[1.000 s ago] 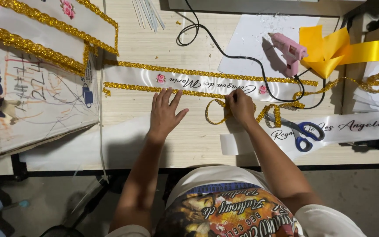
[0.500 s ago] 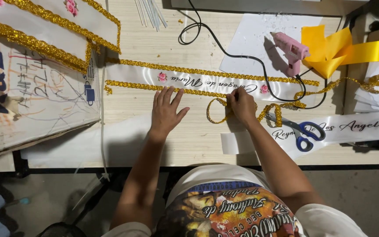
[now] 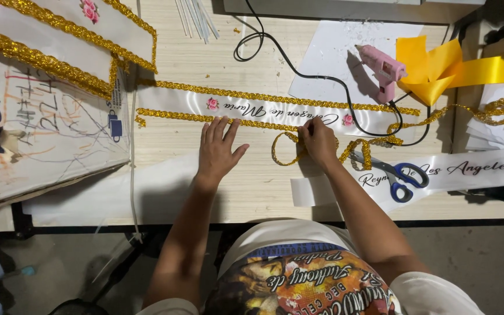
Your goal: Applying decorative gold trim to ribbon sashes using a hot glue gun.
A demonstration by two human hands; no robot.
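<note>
Sash: white sash (image 3: 252, 111) lying flat across the table (image 3: 252, 192), gold trim (image 3: 205, 118) along both long edges, little pink flowers on it. It sits just past both hands.
Loose trim: the unglued bit curls into a loop (image 3: 287, 153) right between the hands, closer to the right one.
Left hand (image 3: 217, 149): flat and open, fingers spread, fingertips pressing on the sash's near gold edge. Not gripping anything.
Right hand (image 3: 317, 141): fingers bunched up, pinching the trim down at the sash's near edge.
Scissors (image 3: 389, 172): blue handles, just right of the right hand, on top of a second sash (image 3: 473, 169).
Glue gun (image 3: 383, 69): pink, on white paper beyond the sash, black cord (image 3: 298, 70) looping over.
Ribbon (image 3: 444, 67): yellow, far right corner.
</note>
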